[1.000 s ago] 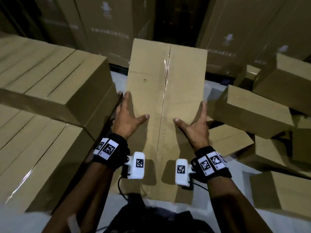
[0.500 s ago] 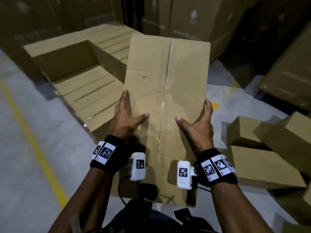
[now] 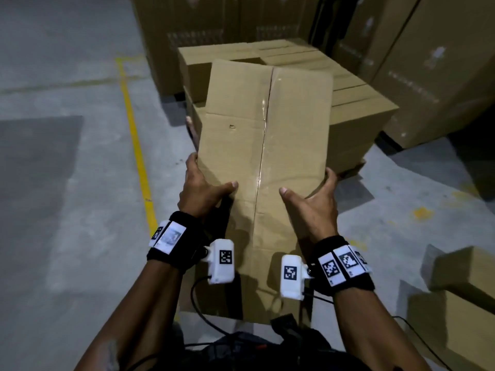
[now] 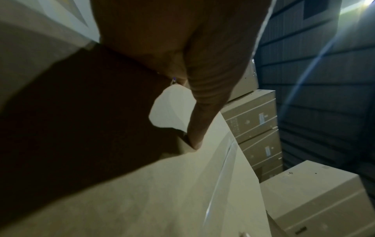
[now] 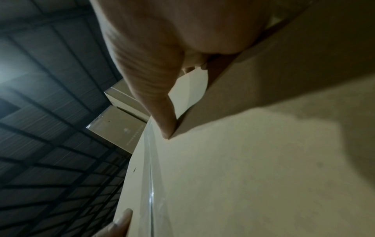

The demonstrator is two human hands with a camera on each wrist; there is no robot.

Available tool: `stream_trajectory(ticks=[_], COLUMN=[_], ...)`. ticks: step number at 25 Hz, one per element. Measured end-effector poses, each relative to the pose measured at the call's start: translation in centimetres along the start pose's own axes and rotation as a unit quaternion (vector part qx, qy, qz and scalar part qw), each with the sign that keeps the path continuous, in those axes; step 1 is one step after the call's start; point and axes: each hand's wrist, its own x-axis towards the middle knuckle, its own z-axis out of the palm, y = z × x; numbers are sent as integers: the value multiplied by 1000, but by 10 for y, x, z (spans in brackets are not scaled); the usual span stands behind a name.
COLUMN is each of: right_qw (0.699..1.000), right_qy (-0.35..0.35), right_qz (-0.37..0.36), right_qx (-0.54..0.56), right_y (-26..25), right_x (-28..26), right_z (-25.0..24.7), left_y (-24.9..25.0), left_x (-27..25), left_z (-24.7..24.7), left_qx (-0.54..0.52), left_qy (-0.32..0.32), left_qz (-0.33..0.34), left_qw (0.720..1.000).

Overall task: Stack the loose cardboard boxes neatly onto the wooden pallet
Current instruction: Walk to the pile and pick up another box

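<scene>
Carrying a long brown taped cardboard box (image 3: 263, 167) is the step in hand, both hands, left hand (image 3: 199, 190) and right hand (image 3: 316, 204), clamped on its sides with thumbs on top, just short of the stacked brown cardboard boxes (image 3: 356, 103), where a level lowering is judged to be required.

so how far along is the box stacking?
Partly done. A stack of boxes already stands ahead, its top layer uneven; the pallet beneath isn't clearly visible. In hand: one taped cardboard box, gripped at its sides by the left hand and right hand, not yet set down. Left: at least the loose boxes on the floor at right.
</scene>
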Motion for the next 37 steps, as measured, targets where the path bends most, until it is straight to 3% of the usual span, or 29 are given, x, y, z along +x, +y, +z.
stream_trajectory(ticks=[8, 15, 19, 23, 30, 37], right_qw=[999, 998, 997, 996, 994, 983], right_qy=[-31, -50, -52, -32, 27, 119], right_qz=[37, 43, 54, 81, 101, 135], right_qx=[7, 12, 1, 15, 28, 34], right_y=[-66, -102, -118, -140, -191, -205], right_x=[-10, 30, 88, 169, 283, 366], right_z=[185, 280, 327, 374, 407, 457], left_y=[-58, -73, -72, -60, -20, -2], left_x=[106, 196, 273, 383, 545, 681], left_z=[-154, -207, -210, -200, -169, -130], left_qx=[10, 0, 16, 42, 61, 74], left_qy=[3, 10, 2, -13, -91, -188], left_qz=[-31, -55, -65, -56, -4, 19], left_qw=[999, 998, 998, 997, 994, 979])
